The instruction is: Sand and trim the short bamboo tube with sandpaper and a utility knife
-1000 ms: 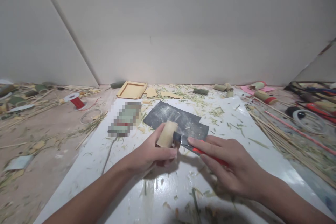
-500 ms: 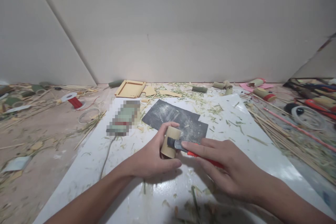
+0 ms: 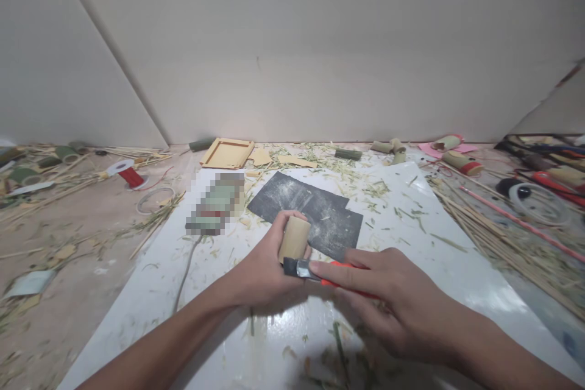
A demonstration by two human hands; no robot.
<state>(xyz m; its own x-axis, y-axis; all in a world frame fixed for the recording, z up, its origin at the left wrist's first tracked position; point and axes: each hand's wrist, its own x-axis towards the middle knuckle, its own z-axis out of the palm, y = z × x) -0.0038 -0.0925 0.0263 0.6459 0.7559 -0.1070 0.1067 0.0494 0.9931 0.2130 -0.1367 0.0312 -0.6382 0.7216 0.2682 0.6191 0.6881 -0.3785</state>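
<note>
My left hand (image 3: 260,268) is wrapped around a short pale bamboo tube (image 3: 295,237), holding it slightly tilted above the white sheet (image 3: 150,292). In my right hand (image 3: 388,298) is a utility knife (image 3: 331,271) with a red-orange handle and a dark blade, the index finger stretched along its top. The blade lies across the lower end of the tube, close to my left thumb; whether it touches the bamboo I cannot tell. Behind the tube lie dark sheets of sandpaper (image 3: 301,201) dusted with pale powder.
A pixelated device (image 3: 217,204) with a cable lies left of the sandpaper. Green shavings (image 3: 375,195) are scattered over the sheet. A red thread spool (image 3: 131,177) stands at left, a yellow tray (image 3: 227,153) at the back, and thin bamboo sticks (image 3: 493,231) at right.
The knife blade has moved down and slightly left along the tube, from its middle to its lower end. The tube has shifted a little left in my left hand.
</note>
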